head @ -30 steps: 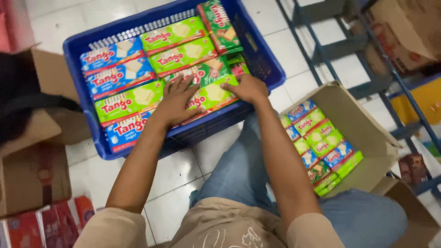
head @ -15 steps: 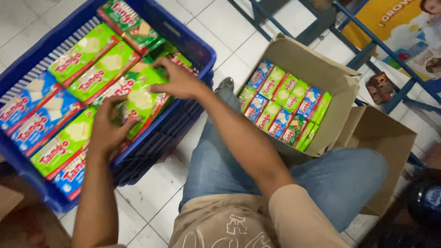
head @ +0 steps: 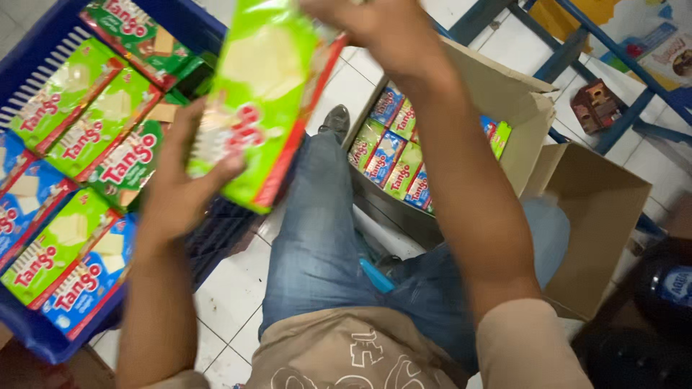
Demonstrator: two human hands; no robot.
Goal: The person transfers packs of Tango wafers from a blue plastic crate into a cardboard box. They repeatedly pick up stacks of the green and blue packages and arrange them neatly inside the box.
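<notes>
Hands share one green wafer pack (head: 263,97), lifted above the blue crate (head: 209,25). Left hand (head: 180,191) clasps its lower end at seven o'clock; right hand (head: 382,29) pinches the top at one o'clock. Its long axis runs near upright. Half a second ago both hands lay down among the crate's packs.

The person wears a beige short-sleeved T-shirt (head: 346,360) with a pale printed graphic, blue denim jeans (head: 324,238) and a grey shoe (head: 336,121). Both forearms are bare.
</notes>
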